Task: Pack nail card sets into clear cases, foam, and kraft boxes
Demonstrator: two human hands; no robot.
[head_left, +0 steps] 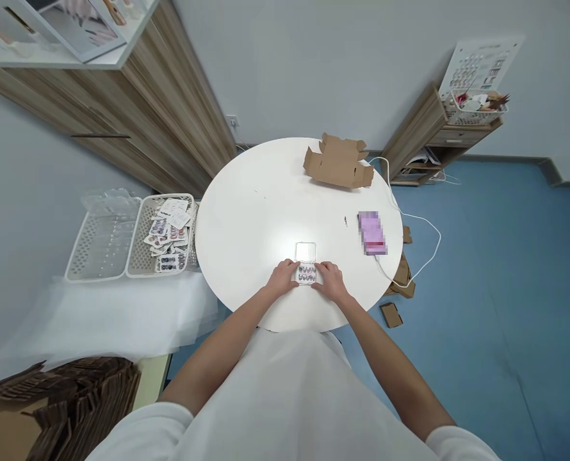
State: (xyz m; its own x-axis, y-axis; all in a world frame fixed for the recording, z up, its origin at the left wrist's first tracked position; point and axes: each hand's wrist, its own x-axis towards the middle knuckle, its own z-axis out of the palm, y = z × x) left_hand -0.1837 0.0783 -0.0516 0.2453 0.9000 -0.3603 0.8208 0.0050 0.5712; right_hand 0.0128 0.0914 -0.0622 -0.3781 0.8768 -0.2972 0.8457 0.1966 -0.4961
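A small clear plastic case (pixel 306 261) lies open on the round white table (pixel 266 218), its lid flipped back away from me. Its near half holds a card of dark press-on nails (pixel 307 274). My left hand (pixel 284 277) grips the case's left side with curled fingers. My right hand (pixel 330 280) grips its right side the same way. Both hands rest on the table near its front edge.
A flat unfolded cardboard box (pixel 339 162) lies at the table's far side. A phone (pixel 372 233) with a white cable (pixel 424 221) lies to the right. Two white baskets (pixel 134 238), one holding several nail cards, stand at left. Cardboard scraps (pixel 391 314) lie on the blue floor.
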